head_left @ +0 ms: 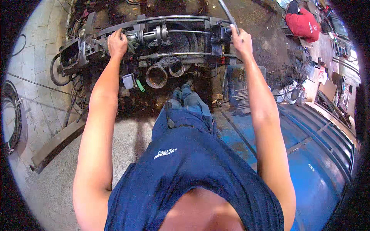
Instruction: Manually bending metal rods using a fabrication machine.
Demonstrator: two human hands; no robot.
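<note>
A greasy lathe-like machine with long metal rails stretches across the top of the head view. My left hand lies on its left part with curled fingers; what they close on is hidden. Beside that hand is a dark greenish, rag-like bundle. A round collared spindle part sits between the rails, joined to a thin shiny rod. At the machine's right end, my right hand is closed around a grey metal bar, which slants up and away to the left.
Two rusty round tubes are below the machine, near a pale square container and a green piece. Metal rods lie by a blue panelled surface at right. A person in red is at far right. Coiled cable hangs left.
</note>
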